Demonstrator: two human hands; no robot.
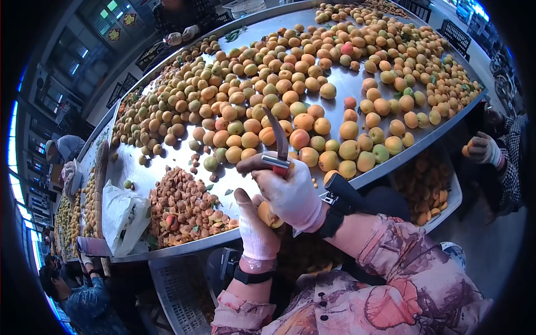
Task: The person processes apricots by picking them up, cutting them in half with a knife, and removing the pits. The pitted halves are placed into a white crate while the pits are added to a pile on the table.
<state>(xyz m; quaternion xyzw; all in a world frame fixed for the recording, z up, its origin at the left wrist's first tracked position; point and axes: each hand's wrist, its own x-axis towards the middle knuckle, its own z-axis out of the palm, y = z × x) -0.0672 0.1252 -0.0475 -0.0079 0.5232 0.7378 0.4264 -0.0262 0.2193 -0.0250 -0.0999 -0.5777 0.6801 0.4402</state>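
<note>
My right hand (295, 192), in a white glove with darkened fingertips, is closed around the red handle of a curved knife (279, 134). Its blade points up and away over the fruit. Just below and to the left, my left hand (258, 230), gloved too, is closed on an apricot (268, 214) that shows a pale orange side. The two hands are close together at the near edge of a metal table (226, 187). Past them spreads a large heap of apricots (245, 84), orange to green. Left of my left hand lies a pile of brown apricot pits (184, 206).
A white plastic bag (124, 215) stands at the table's left corner. Below the edge are a grey crate (181, 293) and, at right, a tub of apricot pieces (427, 190). Co-workers' gloved hands show at the far side (181, 36) and at right (484, 149).
</note>
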